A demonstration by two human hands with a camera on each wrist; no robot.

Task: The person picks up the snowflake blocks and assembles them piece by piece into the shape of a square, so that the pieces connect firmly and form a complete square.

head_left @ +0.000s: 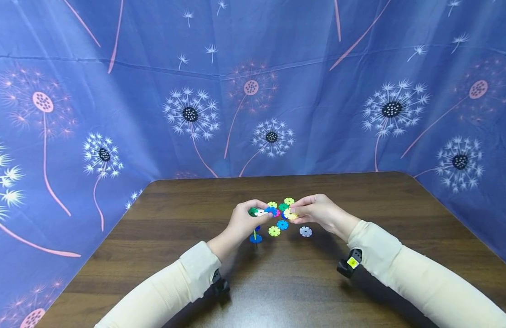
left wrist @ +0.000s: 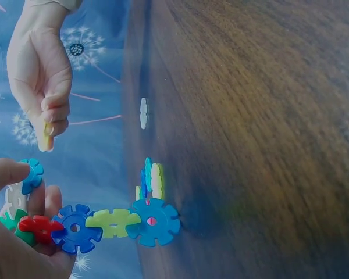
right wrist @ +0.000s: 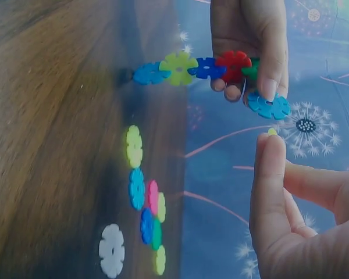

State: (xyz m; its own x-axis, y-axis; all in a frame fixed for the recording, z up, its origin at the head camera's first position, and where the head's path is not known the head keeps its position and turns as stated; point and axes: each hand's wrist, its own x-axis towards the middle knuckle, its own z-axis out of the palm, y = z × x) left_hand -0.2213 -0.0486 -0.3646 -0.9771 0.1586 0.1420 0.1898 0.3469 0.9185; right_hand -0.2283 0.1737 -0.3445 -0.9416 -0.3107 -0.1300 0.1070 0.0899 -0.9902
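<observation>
My left hand (head_left: 245, 219) holds a chain of notched plastic discs (left wrist: 114, 223), slotted edge to edge in blue, yellow, red, green and white. Its thumb presses the light-blue end disc (right wrist: 269, 105). From the palm, the other end of the chain hangs to a blue disc (head_left: 255, 238) by the tabletop. My right hand (head_left: 324, 214) pinches a pale yellow disc (head_left: 291, 214) between thumb and fingers, close to the light-blue end disc. In the right wrist view the fingertips cover most of that yellow disc. Whether the two discs touch, I cannot tell.
Several loose discs lie on the brown wooden table (head_left: 359, 282) beneath and beyond the hands. Among them are a white disc (head_left: 305, 231), a yellow disc (head_left: 274, 231) and a light-blue disc (head_left: 282, 224). A blue dandelion-print cloth (head_left: 310, 114) hangs behind the table.
</observation>
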